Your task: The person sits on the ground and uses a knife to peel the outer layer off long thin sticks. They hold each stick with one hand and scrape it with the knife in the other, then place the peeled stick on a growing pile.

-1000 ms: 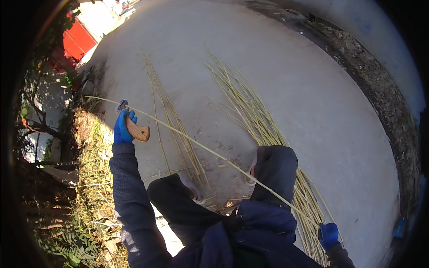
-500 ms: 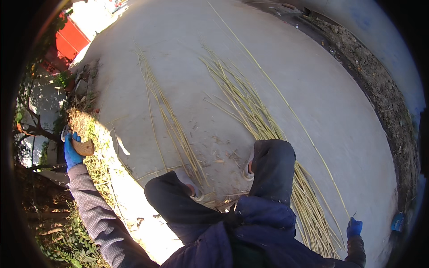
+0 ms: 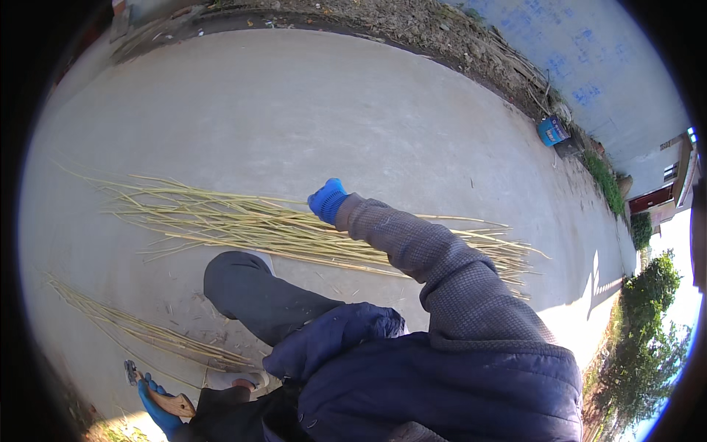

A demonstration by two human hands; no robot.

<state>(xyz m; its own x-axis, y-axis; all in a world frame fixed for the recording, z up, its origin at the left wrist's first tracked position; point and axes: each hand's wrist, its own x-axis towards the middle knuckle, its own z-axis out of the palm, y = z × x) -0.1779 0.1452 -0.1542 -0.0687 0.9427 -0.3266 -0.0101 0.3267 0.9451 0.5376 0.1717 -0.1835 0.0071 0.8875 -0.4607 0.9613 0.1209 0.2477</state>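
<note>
My right hand (image 3: 328, 200), in a blue glove, is closed at the far edge of a wide bundle of long yellow-green stalks (image 3: 243, 227) lying on the ground. A long thin stalk runs into its fingers from the left; the sleeve covers part of the bundle. At the lower left my left hand (image 3: 157, 409), also blue-gloved, is wrapped round a tool with a curved wooden handle (image 3: 177, 404) and a small metal head (image 3: 131, 372). It hangs near a smaller, looser bundle of stalks (image 3: 158, 335).
My bent legs (image 3: 258, 291) stand between the two bundles on grey concrete (image 3: 294, 103). Small chips lie near my feet. A blue bucket (image 3: 551, 131) and a strip of dirt (image 3: 412, 33) run along the painted wall (image 3: 611, 81). Bushes (image 3: 641, 331) grow at the right.
My body and view have turned to the right. My right hand has come from the far right, with the long stalk, to over the large bundle. The wooden-handled tool stays in my left hand.
</note>
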